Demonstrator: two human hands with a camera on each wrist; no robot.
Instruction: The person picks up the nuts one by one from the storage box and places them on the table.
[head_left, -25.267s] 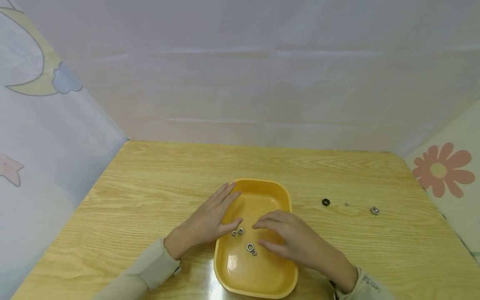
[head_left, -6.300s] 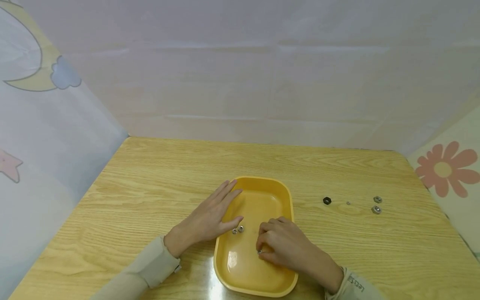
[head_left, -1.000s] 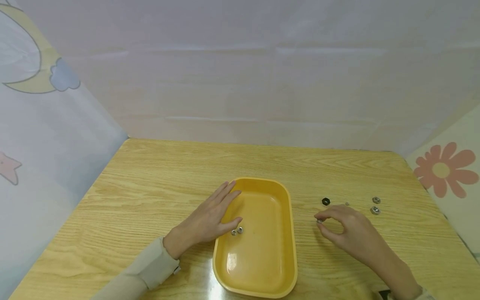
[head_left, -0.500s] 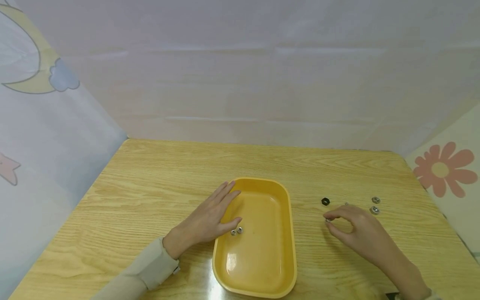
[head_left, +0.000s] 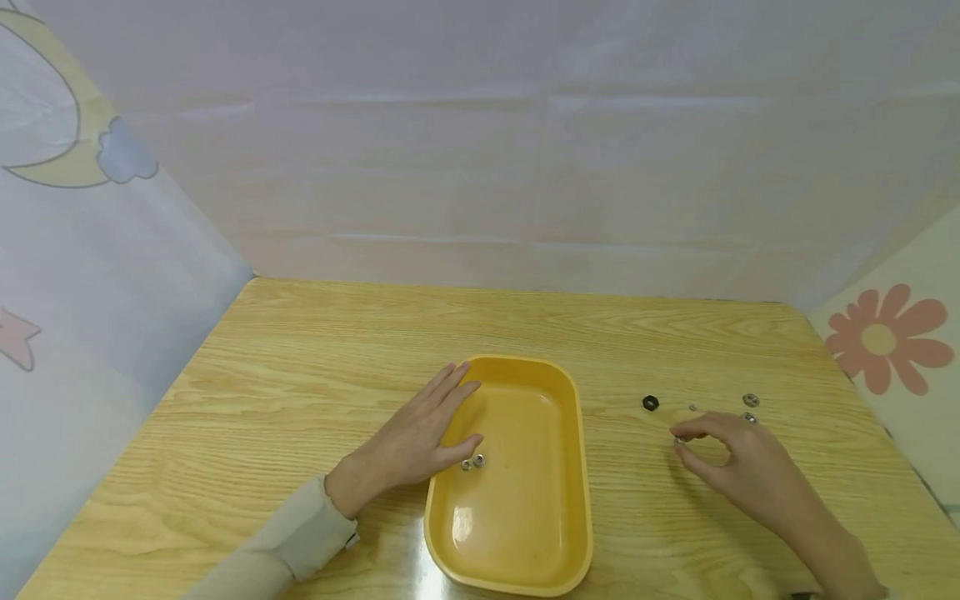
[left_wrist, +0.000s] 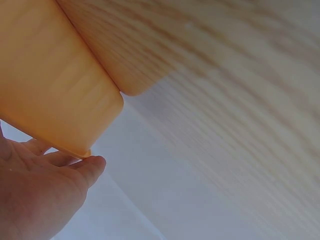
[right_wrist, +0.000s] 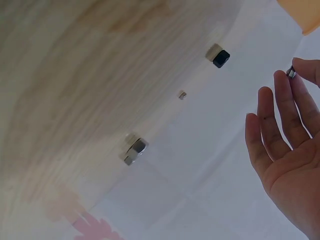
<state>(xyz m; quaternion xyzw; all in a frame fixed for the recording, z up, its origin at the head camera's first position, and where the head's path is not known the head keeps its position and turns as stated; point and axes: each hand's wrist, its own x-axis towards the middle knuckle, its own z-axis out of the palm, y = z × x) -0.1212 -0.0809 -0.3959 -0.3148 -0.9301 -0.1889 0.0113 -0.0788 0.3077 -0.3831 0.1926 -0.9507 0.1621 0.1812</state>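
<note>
My right hand (head_left: 757, 475) pinches a small silver nut (right_wrist: 291, 72) between thumb and index finger, over the table right of the yellow tray (head_left: 525, 508). In the right wrist view the other fingers are extended. My left hand (head_left: 412, 437) rests along the tray's left rim, fingers straight and spread; the left wrist view has its fingertips at the tray's edge. Two small silver nuts, a left one (head_left: 466, 465) and a right one (head_left: 478, 460), lie inside the tray near my left thumb.
On the table at the right lie a black nut (head_left: 650, 403), a tiny nut (head_left: 693, 407) and two larger silver nuts, the far one (head_left: 751, 400) and a near one (head_left: 750, 417) partly hidden by my right hand. A fabric backdrop (head_left: 480, 192) borders the table.
Earlier several nuts lay in the tray; two lie there now, and a second silver nut stands at the right. Over the last second my right hand has moved rightward with its nut.
</note>
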